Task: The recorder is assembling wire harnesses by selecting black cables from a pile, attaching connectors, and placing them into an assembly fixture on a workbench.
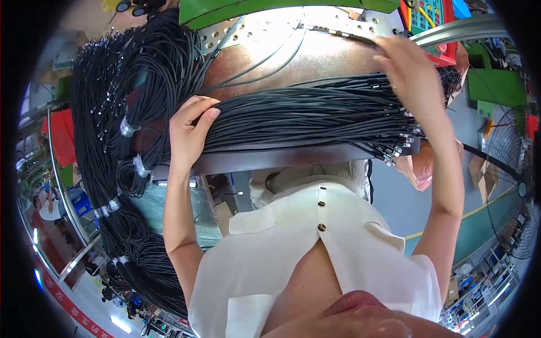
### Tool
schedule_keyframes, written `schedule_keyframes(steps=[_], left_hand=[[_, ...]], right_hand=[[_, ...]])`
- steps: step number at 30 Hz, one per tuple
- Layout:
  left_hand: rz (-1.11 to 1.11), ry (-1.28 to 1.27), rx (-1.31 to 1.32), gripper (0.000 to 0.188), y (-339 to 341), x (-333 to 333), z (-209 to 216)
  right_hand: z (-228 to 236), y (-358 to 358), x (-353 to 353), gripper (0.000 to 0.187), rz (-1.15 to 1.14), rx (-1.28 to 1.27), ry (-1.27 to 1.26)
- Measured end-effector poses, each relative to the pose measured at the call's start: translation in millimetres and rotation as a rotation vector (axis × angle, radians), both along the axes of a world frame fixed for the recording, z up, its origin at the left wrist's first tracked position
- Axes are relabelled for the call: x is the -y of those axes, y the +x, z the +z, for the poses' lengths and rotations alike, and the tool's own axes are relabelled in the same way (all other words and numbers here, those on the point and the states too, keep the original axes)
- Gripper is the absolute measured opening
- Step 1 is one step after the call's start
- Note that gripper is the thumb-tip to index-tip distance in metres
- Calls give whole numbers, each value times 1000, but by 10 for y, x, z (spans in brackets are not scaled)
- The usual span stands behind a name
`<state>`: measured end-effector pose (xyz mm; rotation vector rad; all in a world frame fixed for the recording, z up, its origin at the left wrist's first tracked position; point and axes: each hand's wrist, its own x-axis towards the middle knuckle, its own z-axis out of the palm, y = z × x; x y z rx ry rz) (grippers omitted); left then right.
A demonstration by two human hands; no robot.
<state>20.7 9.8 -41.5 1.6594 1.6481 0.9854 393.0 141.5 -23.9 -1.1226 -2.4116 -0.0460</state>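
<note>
A thick row of black cables point(293, 115) lies across the bench, their metal-tipped connector ends gathered on the right. My left hand point(190, 128) is at the left end of this row, thumb and forefinger closed on the cables. My right hand point(410, 76) is raised over the far right of the bench, slightly blurred, fingers stretched out and parted. Its fingertips are by the right end of a narrow metal strip fixture point(342, 34). Two loose cables point(290, 56) run from the left up to that strip under a bright light.
Coiled black cable bundles point(160, 62) with clear wrapped ties hang down the bench's left side. A green machine frame point(287, 12) spans the far edge. At the far right stand a red-edged control panel point(428, 22) and a metal rail point(462, 31). A fan point(510, 180) is further right.
</note>
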Motion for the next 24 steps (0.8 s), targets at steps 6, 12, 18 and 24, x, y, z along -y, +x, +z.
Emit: schedule_keyframes(steps=[6,12,18,24], left_hand=[[-191,-167,97,16,-162,-12,52],[-838,-233,-299,42,935,-627,337],[-947,-927,486,28,2241,-1320,102],[-367,-1109,1208,32,1987,-298,393]], right_hand=[[-782,-394,-683,29,72,243,-68],[-443,-412,-747,30,288,164,-180],[-561,-351,-923,31,438,-58,-449],[-168,-146,-544,23,364,59,-912]])
